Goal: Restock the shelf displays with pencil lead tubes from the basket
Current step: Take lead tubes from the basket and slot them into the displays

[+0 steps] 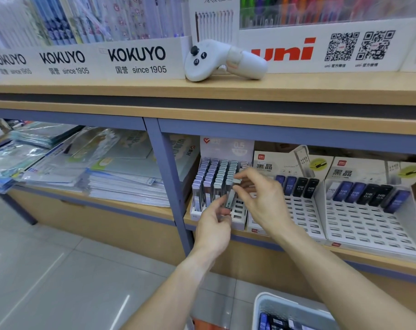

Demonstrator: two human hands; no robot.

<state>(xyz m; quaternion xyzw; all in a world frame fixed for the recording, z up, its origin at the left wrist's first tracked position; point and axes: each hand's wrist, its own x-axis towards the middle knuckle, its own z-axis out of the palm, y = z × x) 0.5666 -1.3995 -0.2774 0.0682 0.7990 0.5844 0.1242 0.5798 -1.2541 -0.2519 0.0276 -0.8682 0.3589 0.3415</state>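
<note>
A clear pencil lead tube (pixel 231 198) with a pale cap stands tilted over the front slots of the left white display rack (pixel 240 214). My right hand (pixel 261 198) pinches its upper end from the right. My left hand (pixel 212 222) holds its lower part from below and appears to hold more tubes in the palm. Several rows of capped tubes (pixel 214 177) fill the back of that rack. The white basket (pixel 295 313) with dark HB 0.5 tubes sits at the bottom edge, below my right forearm.
Two more white racks (pixel 366 225) with blue and black HB 0.5 tubes stand to the right on the same shelf. A blue shelf post (pixel 168 184) divides off stacked plastic folders (pixel 102 172). A white handheld controller (pixel 223 60) lies on the upper shelf.
</note>
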